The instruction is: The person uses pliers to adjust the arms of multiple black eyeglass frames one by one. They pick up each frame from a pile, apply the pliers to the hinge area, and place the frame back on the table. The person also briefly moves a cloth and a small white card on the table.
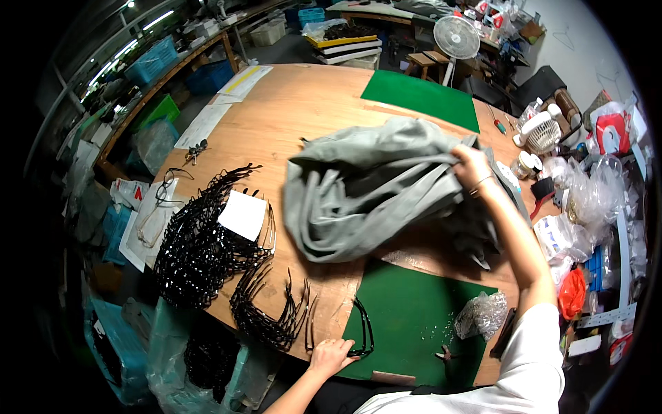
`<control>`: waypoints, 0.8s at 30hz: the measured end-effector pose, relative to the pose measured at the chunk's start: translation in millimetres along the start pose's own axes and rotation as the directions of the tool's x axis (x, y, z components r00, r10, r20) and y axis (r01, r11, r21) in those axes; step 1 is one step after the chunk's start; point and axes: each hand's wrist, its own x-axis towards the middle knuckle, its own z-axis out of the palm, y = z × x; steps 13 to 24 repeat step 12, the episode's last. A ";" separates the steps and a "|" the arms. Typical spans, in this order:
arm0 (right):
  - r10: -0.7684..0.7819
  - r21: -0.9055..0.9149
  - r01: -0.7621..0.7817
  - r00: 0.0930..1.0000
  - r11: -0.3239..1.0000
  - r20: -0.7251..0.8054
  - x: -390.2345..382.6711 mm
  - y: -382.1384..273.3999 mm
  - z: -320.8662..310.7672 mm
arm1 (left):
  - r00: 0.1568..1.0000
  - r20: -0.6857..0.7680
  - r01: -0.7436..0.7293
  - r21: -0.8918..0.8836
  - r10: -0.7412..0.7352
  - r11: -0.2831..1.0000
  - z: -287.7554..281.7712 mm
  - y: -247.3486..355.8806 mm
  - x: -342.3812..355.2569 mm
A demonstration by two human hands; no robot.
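Observation:
My left hand (331, 357) is closed on a black eyeglass frame (365, 331) at the near edge of the green mat (414, 310). Just left of it lies a small row of black eyeglass frames (265, 317). Beyond that spreads a large heap of similar frames (193, 241), with a white paper (243, 215) on top. My right hand (472, 168), arm stretched forward, grips the right side of a crumpled grey cloth (372, 186). The cloth is bunched over the middle of the wooden table (296, 96).
On the mat's right sit a clear plastic bag of small pieces (480, 315) and a small tool (445, 353). Another green mat (420, 96) lies at the far side. Jars (524, 164), a small white fan (541, 132) and plastic bags line the right edge. Teal bins (114, 352) stand lower left.

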 end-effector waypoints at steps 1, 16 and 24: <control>0.003 0.029 -0.002 0.998 1.000 -0.059 14.5 14.4 -34.8 | 0.998 0.058 0.016 -0.054 -0.013 0.998 -13.3 7.0 7.6; -0.610 -0.342 0.507 0.614 0.791 -0.501 14.0 -108.5 -273.0 | 0.745 -0.018 0.246 -0.922 -0.667 0.300 -129.5 -34.1 135.7; -0.610 -0.342 0.507 0.614 0.791 -0.501 14.0 -108.5 -273.0 | 0.745 -0.018 0.246 -0.922 -0.667 0.300 -129.5 -34.1 135.7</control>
